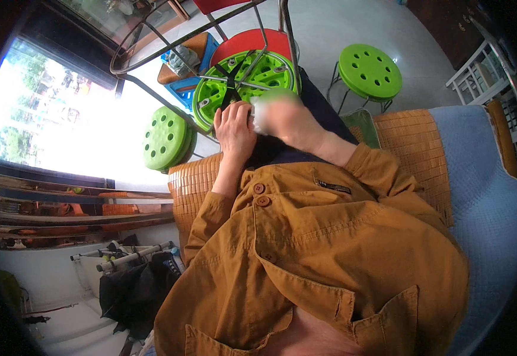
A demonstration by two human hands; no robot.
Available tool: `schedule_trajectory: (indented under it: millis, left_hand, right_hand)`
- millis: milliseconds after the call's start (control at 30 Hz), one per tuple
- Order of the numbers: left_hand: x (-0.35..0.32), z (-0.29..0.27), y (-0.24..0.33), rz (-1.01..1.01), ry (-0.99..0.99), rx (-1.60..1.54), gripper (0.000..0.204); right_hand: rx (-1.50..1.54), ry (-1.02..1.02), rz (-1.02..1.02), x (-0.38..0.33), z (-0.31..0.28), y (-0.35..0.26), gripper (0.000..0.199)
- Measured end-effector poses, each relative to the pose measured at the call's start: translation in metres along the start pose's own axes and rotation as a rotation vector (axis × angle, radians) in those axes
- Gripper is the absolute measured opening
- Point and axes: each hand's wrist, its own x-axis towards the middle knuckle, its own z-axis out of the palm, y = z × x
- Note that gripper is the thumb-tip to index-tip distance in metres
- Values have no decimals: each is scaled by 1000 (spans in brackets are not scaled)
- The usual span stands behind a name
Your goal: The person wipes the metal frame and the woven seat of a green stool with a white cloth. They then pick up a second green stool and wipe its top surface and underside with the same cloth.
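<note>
An overturned round stool with a bright green seat [261, 85] and thin metal legs lies before my lap, its ribbed underside facing up. Black strips [230, 80] cross over its metal frame near the left side. My left hand [235, 129] is at the stool's near rim, fingers curled by the lower end of the black strips; what they grip is hidden. Close on its right is my right hand [288, 123], whose fingers are blurred. A small crumpled-looking white thing [259, 116] sits between the two hands; which hand holds it I cannot tell.
Green stools stand at the right [370, 72] and left [167, 139]. A red chair seat [252, 44] and a blue crate [182, 86] with a brown top are beyond the overturned stool. I sit on a tan woven mat [415, 151] next to a blue cover [478, 160].
</note>
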Motion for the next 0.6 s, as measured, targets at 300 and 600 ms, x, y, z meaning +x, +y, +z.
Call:
schedule_trajectory:
  millis: [300, 600]
  left_hand:
    - [3, -7, 3, 1, -19, -7, 24]
    - [2, -5, 0, -2, 36, -17, 20]
  right_hand:
    - [116, -37, 244, 1, -21, 17, 9]
    - [391, -132, 597, -19, -89, 81, 20]
